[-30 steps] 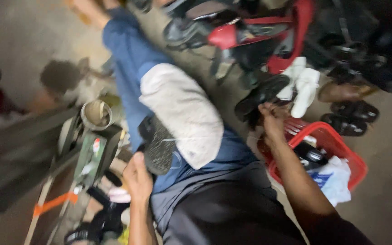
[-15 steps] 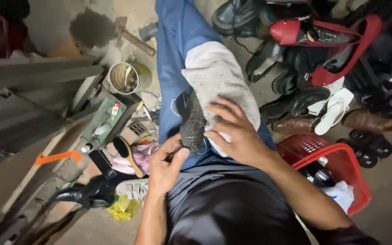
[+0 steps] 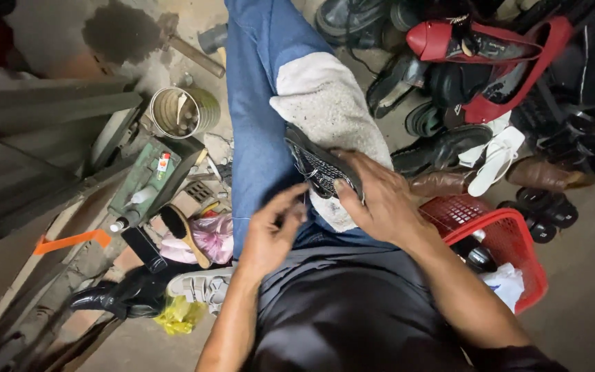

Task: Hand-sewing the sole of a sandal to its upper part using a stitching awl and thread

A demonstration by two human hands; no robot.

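Note:
A dark shoe (image 3: 315, 162) lies sole-up on a pale cloth (image 3: 328, 110) spread over my lap in blue jeans. My right hand (image 3: 373, 196) is closed over the near end of the shoe and holds it in place. Just left of it, my left hand (image 3: 273, 234) hovers with thumb and fingers pinched together beside the shoe's edge; whether something thin sits between the fingertips cannot be made out.
A red basket (image 3: 500, 231) with small items stands at my right. Many shoes and sandals (image 3: 476, 148) are piled beyond it. At left are a tin can (image 3: 180, 110), a green tray with bottles (image 3: 142, 182), a brush (image 3: 184, 234), and a black shoe (image 3: 115, 296).
My right hand came back from the pile at right and settled onto the shoe. My left hand rose from my side to the shoe's edge. The view shifted left.

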